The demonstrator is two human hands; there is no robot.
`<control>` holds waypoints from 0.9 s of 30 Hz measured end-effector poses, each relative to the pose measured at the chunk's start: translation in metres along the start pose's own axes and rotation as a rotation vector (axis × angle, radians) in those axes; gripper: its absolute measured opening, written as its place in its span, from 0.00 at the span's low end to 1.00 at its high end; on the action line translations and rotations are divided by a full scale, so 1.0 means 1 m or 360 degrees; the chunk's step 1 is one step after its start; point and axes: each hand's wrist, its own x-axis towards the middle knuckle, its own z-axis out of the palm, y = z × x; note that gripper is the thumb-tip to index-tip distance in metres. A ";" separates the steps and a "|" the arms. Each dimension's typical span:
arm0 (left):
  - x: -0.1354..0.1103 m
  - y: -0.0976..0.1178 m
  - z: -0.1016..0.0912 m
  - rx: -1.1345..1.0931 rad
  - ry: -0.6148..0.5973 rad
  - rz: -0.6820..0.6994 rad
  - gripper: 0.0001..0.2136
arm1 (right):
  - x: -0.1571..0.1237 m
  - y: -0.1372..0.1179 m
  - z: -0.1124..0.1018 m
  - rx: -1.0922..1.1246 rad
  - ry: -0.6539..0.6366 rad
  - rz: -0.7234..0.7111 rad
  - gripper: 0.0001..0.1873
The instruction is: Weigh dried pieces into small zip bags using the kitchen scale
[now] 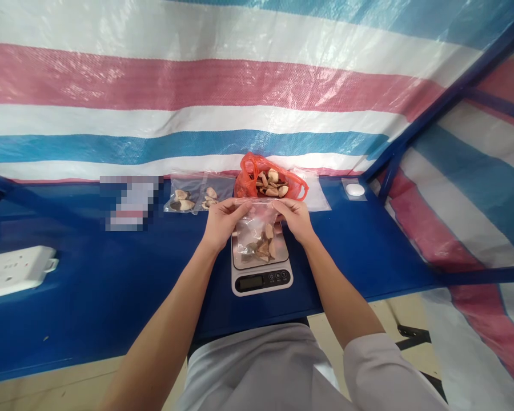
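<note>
A clear zip bag [249, 233] with several brown and pale dried slices in its lower part hangs over a kitchen scale [263, 281]. My left hand [225, 221] pinches the bag's top edge at its left end. At the right end of that edge, my right hand [295, 218] is closed in a pinch too. Whether the bag rests on the scale's plate I cannot tell. Right behind the hands stands an open red plastic bag [249, 181] heaped with more dried slices [274, 184].
Two filled clear bags, a left one [182, 200] and a right one [209, 197], lie left of the red bag. Flat clear bags [319, 197] lie to its right, then a small white round item [355, 189]. A white power strip [19, 271] sits at the blue table's [124, 297] left.
</note>
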 end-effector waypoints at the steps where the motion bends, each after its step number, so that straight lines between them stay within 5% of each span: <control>1: 0.000 0.000 0.000 0.0003 -0.0019 0.0000 0.16 | 0.000 0.000 0.001 0.0014 0.0003 0.0005 0.22; 20: -0.003 0.000 0.000 0.0005 -0.0050 -0.0060 0.15 | -0.005 0.000 0.004 -0.0102 0.0038 -0.0190 0.21; 27: -0.001 0.003 -0.013 -0.0057 -0.0145 -0.0141 0.15 | -0.003 0.001 0.004 -0.0056 0.0139 -0.0167 0.22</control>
